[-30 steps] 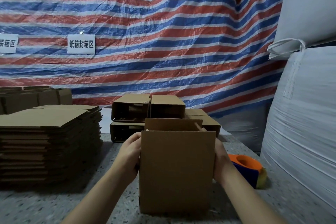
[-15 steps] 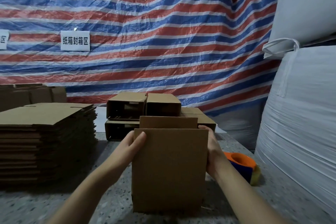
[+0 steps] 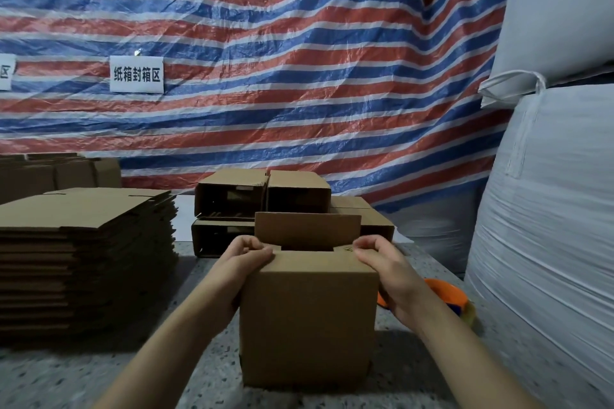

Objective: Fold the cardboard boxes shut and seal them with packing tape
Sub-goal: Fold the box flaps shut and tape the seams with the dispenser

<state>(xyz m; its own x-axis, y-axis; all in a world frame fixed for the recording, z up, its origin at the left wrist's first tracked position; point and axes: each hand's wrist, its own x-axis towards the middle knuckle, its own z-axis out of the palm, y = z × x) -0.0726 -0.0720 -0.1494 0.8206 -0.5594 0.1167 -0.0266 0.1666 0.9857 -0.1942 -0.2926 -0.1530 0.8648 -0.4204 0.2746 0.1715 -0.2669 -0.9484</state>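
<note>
From the head camera, I see the cardboard box [image 3: 307, 319] standing upright on the speckled table [image 3: 50, 378], directly in front of me. My left hand [image 3: 244, 257] sits at its top left corner, fingers curled over the near flap [image 3: 305, 261], which is nearly flat. My right hand [image 3: 378, 262] mirrors it at the top right corner, fingers curled over the edge there. The far flap [image 3: 307, 227] stands upright behind a dark gap.

To do this fold well, I judge that I should press the near flap level with both thumbs evenly, then bring the far flap down so the two edges meet in a straight seam without overlap. Uneven pressure would probably skew the top and leave the seam crooked for taping.

The orange tape dispenser [image 3: 447, 297] lies on the table just right of my right wrist, within easy reach. A stack of flat cartons [image 3: 83, 252] sits to the left, and more formed boxes [image 3: 262, 196] lie behind.
</note>
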